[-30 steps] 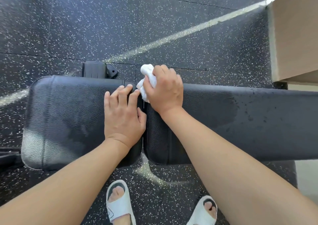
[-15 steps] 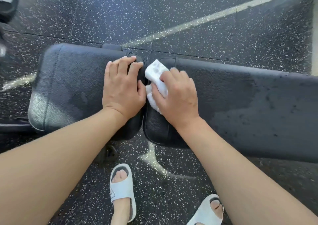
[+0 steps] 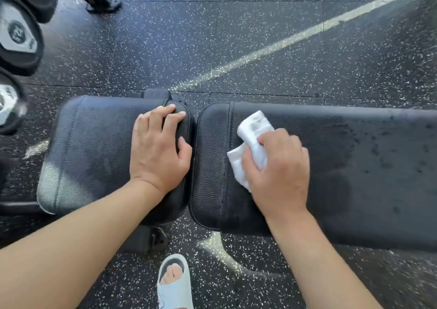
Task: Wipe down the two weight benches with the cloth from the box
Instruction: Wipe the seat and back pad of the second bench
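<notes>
Now right hand (image 3: 276,169) bunches soft white cloth (image 3: 251,143) on long bench pad (image 3: 354,166), centre-right; limp, light, wants whole-fist grip. Left hand (image 3: 157,150) flat, fingers straight, bracing seat pad (image 3: 94,143).

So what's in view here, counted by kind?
Bench pads: 2 (seat pad, long pad)
Cloth: 1
Hands: 2 (left, right)
Dumbbell ends: 3
Sandal: 1
Total: 9

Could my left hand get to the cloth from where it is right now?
Probably yes. The left hand lies flat on the seat pad, and the cloth sits just across the gap on the back pad, with nothing between; only the right hand grips it.
</notes>
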